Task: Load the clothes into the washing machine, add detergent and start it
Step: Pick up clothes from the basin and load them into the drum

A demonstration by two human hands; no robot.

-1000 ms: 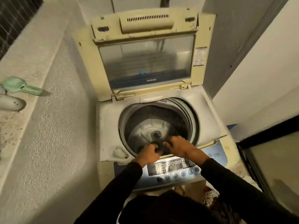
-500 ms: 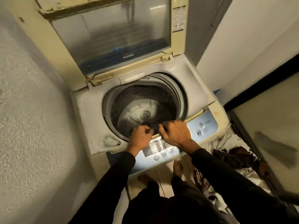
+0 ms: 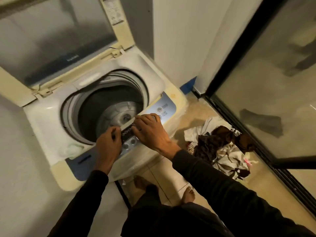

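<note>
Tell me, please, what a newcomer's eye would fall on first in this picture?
First, the washing machine at left, its lid propped up and the drum open, showing the bare metal base. Next, both hands at its front edge over the control panel: the left hand curled, the right hand spread flat. Then the heap of clothes on the floor at right, beside the glass door.

A cream-white top-loading washing machine with a blue control panel fills the left and centre of the frame, its yellowed, windowed lid tilted up at upper left. Its round drum looks empty. A crumpled heap of white, brown and patterned clothes lies on the floor at right centre, beside the machine.
</note>
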